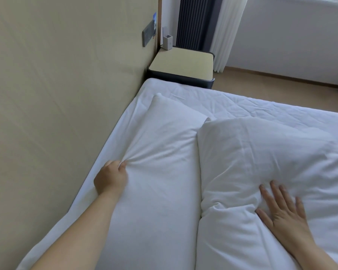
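A person's left hand (110, 177) pinches a fold of the flat white fabric pillow (160, 152) lying against the beige padded headboard (57, 94), grip clenched on the cloth. The right hand (283, 213), grip released, presses flat on the plump white fabric pillow (261, 152) just beside it, farther from the headboard.

Your left arm reaches forward with the bare forearm straight, and your left hand (110, 178) is curled, its fingertips pinching a fold of the left pillow (160, 145). Your right hand (281, 209) lies flat, palm down, fingers straight and spread, pressing on the right pillow (261, 152).
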Motion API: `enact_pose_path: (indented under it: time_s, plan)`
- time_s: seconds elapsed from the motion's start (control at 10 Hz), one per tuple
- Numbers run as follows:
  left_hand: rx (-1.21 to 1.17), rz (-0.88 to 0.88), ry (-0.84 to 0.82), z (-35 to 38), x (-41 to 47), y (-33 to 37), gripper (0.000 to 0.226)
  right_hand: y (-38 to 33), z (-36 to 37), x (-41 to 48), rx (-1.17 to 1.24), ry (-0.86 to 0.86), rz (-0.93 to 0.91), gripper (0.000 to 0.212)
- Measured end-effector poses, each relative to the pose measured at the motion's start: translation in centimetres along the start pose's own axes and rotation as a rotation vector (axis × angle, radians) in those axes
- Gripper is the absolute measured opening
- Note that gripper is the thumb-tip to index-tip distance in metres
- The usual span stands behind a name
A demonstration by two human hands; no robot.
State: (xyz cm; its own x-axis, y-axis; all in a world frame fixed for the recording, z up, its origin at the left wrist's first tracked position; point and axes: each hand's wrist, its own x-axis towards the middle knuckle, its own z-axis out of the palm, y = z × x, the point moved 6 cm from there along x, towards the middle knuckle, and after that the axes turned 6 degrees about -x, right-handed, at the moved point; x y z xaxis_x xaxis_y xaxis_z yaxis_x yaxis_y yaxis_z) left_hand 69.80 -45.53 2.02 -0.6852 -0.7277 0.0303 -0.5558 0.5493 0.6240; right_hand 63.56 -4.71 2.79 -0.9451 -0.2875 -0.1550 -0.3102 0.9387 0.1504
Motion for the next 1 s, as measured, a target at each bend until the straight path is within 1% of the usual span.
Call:
enact_pose_path:
  time_s: [0.1,0.2,0.3,0.4,0.5,0.6,0.7,0.8,0.9,1.0]
  plan:
    - [-0.151,0.217,0.101,-2.9,-0.9,2.6,0.05,-0.2,0.1,-0.3,-0.026,-0.062,-0.033,0.057]
    - [-0.244,0.432,0.143,-5.6,-2.5,6.4,0.044,-0.2,0.9,-0.7,-0.143,-0.06,-0.096,0.063]
    - [-0.281,0.555,0.171,-8.8,-4.0,9.0,0.049,0.3,0.3,-0.4,-0.113,-0.119,0.016,0.072]
    - [-0.218,0.644,0.262,-13.9,-5.0,10.0,0.048,-0.3,-1.5,0.5,-0.067,-0.033,0.032,0.069]
    - [-0.225,0.66,0.301,-19.6,-6.4,9.8,0.055,-1.6,-2.4,1.0,0.004,-0.167,0.035,0.061]
    - [-0.284,0.608,0.348,-24.6,-8.9,9.4,0.066,-3.0,-4.4,0.6,0.051,-0.079,-0.012,0.06]
    - [-0.401,0.538,0.398,-28.1,-10.8,8.9,0.063,-2.8,-5.6,-0.1,0.094,-0.065,0.014,0.061]
    - [-0.512,0.451,0.434,-30.2,-10.0,8.1,0.067,-2.3,-6.3,-0.4,0.297,-0.076,0.117,0.063]
    - [-0.653,0.423,0.398,-31.3,-9.5,9.4,0.078,-2.8,-7.8,-0.9,0.764,0.002,0.153,0.066]
    - [-0.874,0.464,0.453,-32.3,-12.6,14.8,0.052,-6.2,-13.4,-2.9,1.523,-0.199,0.014,0.091]
